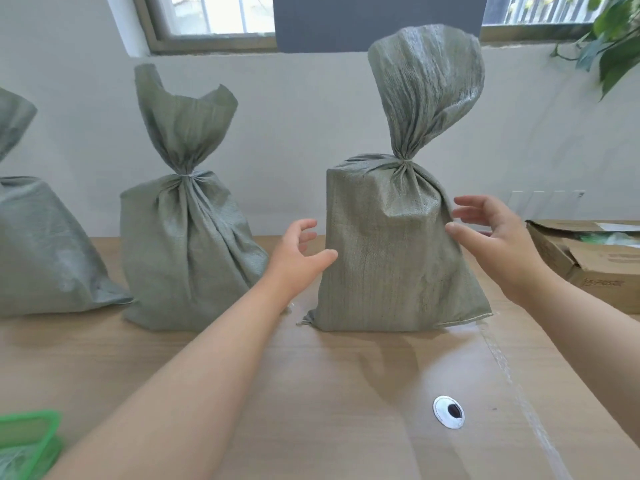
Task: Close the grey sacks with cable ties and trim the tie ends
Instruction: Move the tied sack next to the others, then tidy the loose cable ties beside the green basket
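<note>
A grey sack (391,258) stands upright on the wooden table, its neck cinched by a pale cable tie (404,161). My left hand (298,252) is open at the sack's left side, thumb touching the fabric. My right hand (498,237) is open at its right side, thumb against the sack. A second tied sack (187,244) stands to the left, with a white cable tie (187,174) around its neck. A third sack (34,251) is cut off by the left edge. Neither hand holds anything.
An open cardboard box (588,261) sits at the right. A green plastic basket (27,441) is at the bottom left corner. A round cable grommet (448,411) is set in the table (346,410). A wall and window lie behind; plant leaves (613,39) hang at top right.
</note>
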